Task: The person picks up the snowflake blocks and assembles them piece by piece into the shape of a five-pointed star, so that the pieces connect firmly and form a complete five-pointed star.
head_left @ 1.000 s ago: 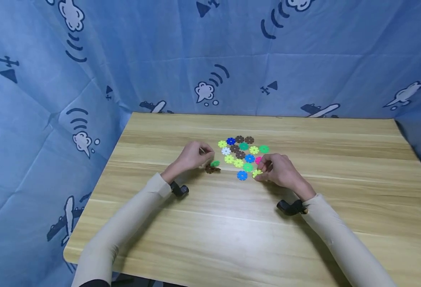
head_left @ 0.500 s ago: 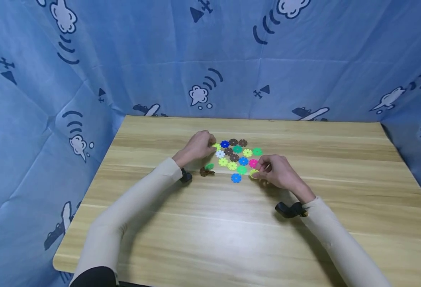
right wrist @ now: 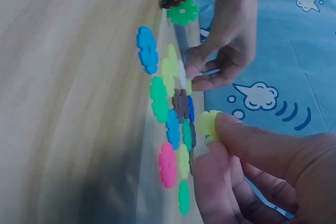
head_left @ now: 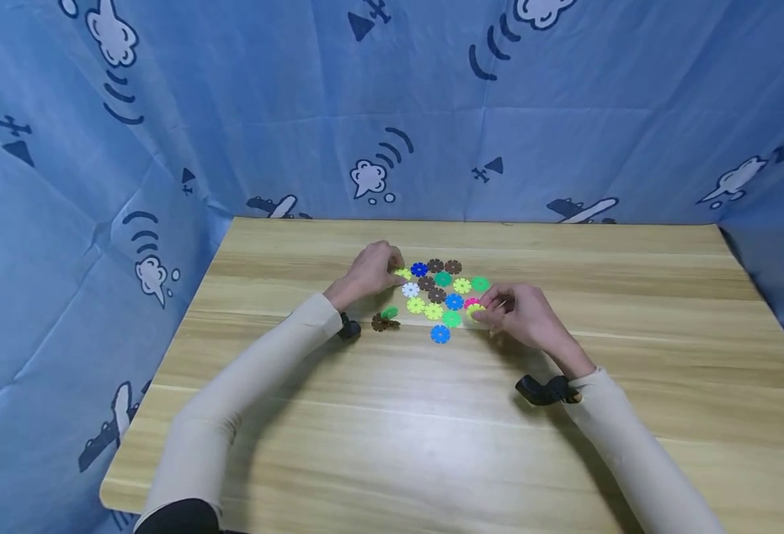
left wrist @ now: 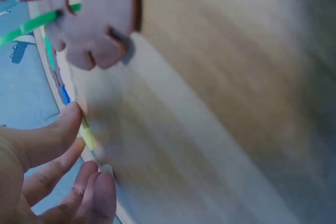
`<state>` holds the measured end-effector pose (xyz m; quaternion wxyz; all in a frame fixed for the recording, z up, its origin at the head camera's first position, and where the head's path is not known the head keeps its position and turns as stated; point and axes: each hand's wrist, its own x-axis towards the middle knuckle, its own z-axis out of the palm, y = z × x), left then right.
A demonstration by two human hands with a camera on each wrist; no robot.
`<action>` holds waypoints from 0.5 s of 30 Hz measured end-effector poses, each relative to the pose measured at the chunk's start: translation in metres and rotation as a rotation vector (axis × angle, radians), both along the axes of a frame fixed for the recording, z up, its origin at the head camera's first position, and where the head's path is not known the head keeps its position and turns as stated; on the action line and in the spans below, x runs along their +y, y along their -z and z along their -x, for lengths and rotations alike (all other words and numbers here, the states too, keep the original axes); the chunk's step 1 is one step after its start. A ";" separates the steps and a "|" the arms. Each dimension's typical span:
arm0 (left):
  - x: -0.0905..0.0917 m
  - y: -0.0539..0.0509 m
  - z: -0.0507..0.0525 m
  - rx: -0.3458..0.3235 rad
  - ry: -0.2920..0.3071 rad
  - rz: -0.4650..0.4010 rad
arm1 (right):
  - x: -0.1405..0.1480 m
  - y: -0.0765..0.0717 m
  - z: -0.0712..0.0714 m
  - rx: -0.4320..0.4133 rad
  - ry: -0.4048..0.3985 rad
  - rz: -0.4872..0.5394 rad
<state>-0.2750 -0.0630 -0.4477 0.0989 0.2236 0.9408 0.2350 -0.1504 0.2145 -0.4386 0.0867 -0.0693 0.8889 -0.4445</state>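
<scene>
Flat notched discs in several colours lie in a group on the wooden table. My left hand (head_left: 371, 273) is at the group's left edge, thumb and fingers around a yellow disc (head_left: 403, 274); the left wrist view shows that yellow disc (left wrist: 87, 136) between thumb and fingertips. My right hand (head_left: 524, 315) pinches another yellow disc (head_left: 475, 310) beside the pink disc (right wrist: 168, 164); in the right wrist view this yellow disc (right wrist: 209, 125) is held off the table. Near my left wrist stand joined brown discs (head_left: 379, 322) with a green disc (head_left: 389, 313).
A blue disc (head_left: 440, 334) lies at the group's near edge. Blue patterned cloth (head_left: 285, 89) hangs behind and to the left of the table (head_left: 392, 445). Dark wrist cameras sit on both wrists.
My left hand has moved from above the joined brown and green discs to the yellow disc farther back. My right hand has lifted its yellow disc slightly.
</scene>
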 end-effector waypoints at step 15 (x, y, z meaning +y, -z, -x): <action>-0.004 0.007 -0.003 -0.045 -0.064 -0.184 | -0.002 -0.002 0.005 0.043 0.048 0.017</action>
